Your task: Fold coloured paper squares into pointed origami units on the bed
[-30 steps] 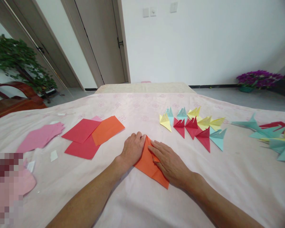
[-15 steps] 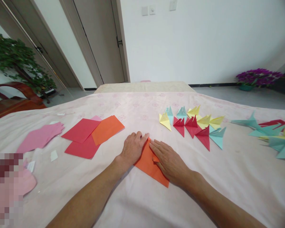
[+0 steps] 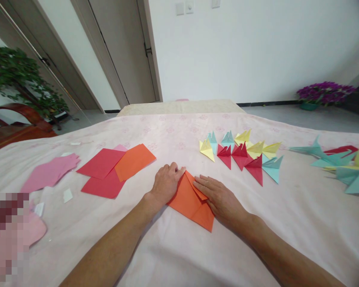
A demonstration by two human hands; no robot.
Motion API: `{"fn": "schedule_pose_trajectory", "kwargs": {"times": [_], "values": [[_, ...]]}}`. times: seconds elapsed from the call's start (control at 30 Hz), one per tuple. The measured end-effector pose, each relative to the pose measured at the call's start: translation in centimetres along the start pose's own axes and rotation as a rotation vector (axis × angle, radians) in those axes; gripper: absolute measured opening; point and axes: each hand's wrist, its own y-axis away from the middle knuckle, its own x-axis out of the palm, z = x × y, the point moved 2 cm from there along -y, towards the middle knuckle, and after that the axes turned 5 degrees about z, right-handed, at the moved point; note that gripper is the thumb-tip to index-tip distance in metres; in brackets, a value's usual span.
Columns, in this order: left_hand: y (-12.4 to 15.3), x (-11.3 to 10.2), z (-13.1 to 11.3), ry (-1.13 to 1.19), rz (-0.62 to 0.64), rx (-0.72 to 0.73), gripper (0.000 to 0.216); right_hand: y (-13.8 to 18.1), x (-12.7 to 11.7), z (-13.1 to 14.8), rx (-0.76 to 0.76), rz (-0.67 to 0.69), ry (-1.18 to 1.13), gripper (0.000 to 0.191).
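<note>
A sheet of orange origami paper [image 3: 190, 207] lies on the cloth in front of me, one corner pointing away. A narrow flap is folded inward along its right side. My left hand [image 3: 166, 182] has its fingers curled at the upper left edge, with the thumb at the far tip of the paper. My right hand [image 3: 219, 197] lies flat along the right edge, fingers stretched out and touching the folded flap. Part of the right edge is hidden under that hand.
Left of my hands lie red sheets [image 3: 103, 163], another orange sheet [image 3: 134, 161] and pink paper [image 3: 49, 171]. To the right stand several folded paper cranes [image 3: 241, 153], with more teal and yellow ones [image 3: 357, 179] farther right. A pink-patterned tablecloth [image 3: 173, 131] covers the table.
My right hand has slid slightly right, off the middle of the paper, so the folded flap now shows. The left hand stays at the far tip. The view has shifted slightly.
</note>
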Motion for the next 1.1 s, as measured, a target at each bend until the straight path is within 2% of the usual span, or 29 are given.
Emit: {"fn": "schedule_pose_trajectory", "kwargs": {"times": [0.13, 0.73, 0.83, 0.97, 1.1], "values": [[-0.1, -0.1, 0.1, 0.019, 0.002, -0.013, 0.039, 0.0, 0.0, -0.1, -0.007, -0.009, 0.011, 0.055], [-0.6, -0.5, 0.4, 0.071, 0.013, -0.024, 0.037, -0.4, -1.0, 0.9, -0.054, 0.105, 0.123, 0.045], [-1.0, -1.3, -0.4, 0.030, 0.013, -0.035, 0.033, -0.2, -1.0, 1.0, -0.062, 0.114, 0.131, 0.044], [-1.8, -2.3, -2.8, -0.091, 0.026, -0.072, 0.032, 0.1, -1.2, 1.5, -0.072, 0.128, 0.125, 0.052], [-2.4, -1.5, -4.7, -0.159, 0.024, -0.145, 0.041, 0.5, -1.2, 1.9, -0.065, 0.138, 0.137, 0.063]]}}
